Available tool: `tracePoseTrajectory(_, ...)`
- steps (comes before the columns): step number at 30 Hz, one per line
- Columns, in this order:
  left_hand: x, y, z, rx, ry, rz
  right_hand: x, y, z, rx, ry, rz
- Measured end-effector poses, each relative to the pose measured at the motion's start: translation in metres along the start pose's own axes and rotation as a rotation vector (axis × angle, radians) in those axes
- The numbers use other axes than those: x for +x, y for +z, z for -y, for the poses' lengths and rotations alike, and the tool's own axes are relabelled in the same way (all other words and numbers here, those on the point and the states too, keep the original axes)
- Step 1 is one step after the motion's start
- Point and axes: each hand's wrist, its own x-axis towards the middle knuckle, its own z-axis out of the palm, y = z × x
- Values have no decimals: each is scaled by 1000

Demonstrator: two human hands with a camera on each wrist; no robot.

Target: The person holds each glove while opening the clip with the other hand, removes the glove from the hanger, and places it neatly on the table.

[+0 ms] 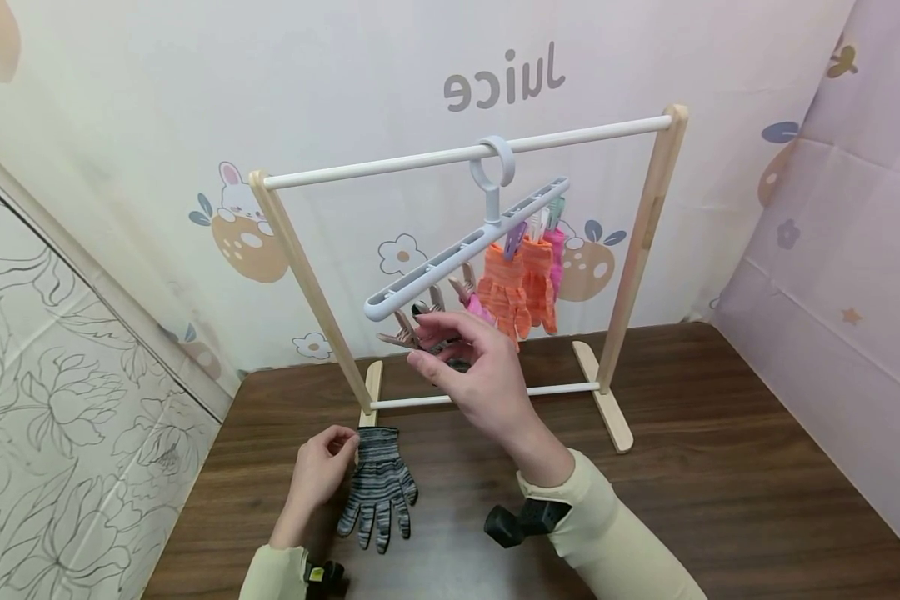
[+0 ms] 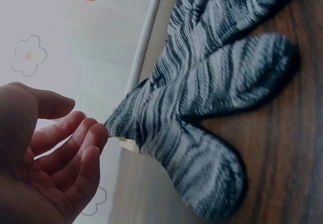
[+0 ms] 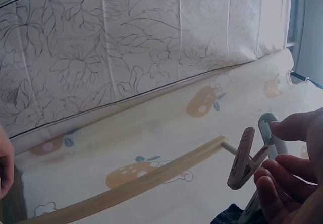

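A black-and-grey striped knit glove (image 1: 378, 483) lies on the table, cuff toward the rack. My left hand (image 1: 321, 467) is beside that cuff; in the left wrist view its fingertips are close to the cuff, thumb apart, pinching nothing. My right hand (image 1: 483, 375) is raised by the near end of a grey-blue clip hanger (image 1: 450, 262), thumb and fingers loosely bent with a gap between them. Near its fingers hangs a beige clothespin (image 3: 242, 158). Behind this hand, another dark striped glove (image 3: 229, 215) is mostly hidden. Orange gloves (image 1: 504, 287) hang from clips farther along.
The hanger hooks over the white top bar (image 1: 390, 164) of a wooden rack. Its right post (image 1: 641, 250) stands on a wooden foot (image 1: 603, 400). Pink gloves (image 1: 555, 258) hang at the far end. A printed curtain (image 1: 345, 83) backs the brown table (image 1: 720, 467).
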Motion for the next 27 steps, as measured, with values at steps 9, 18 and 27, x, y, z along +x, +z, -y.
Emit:
tracePoseTrajectory(9, 1, -1, -11, -42, 9, 8, 0, -2, -3, 20, -15, -12)
tracePoseTrajectory(18, 2, 4, -17, -138, 26, 4, -3, -5, -7, 48, 9, -28)
tracePoseTrajectory(27, 3, 4, -25, -229, 42, 2, -9, -10, -13, 40, 57, -47)
